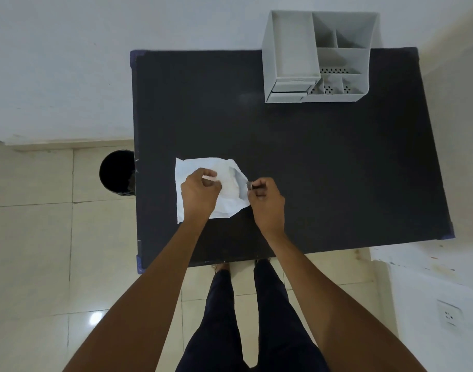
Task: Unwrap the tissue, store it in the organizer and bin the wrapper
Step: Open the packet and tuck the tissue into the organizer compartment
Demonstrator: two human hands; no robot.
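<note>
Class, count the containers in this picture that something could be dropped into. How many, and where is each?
2. The grey organizer stands at the table's far right corner; the black bin sits on the floor left of the table, partly hidden by its edge.

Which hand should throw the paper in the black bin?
Probably the left hand. It already rests on the white wrapper, and the black bin stands on the floor by the table's left edge, on that hand's side. The right hand pinches the wrapper's right edge, farther away.

I count two hands, the left hand [200, 190] and the right hand [267, 201]. One white wrapper [195, 163] (crumpled), one organizer [291, 44], one bin [117, 170], one table [310, 157].
</note>
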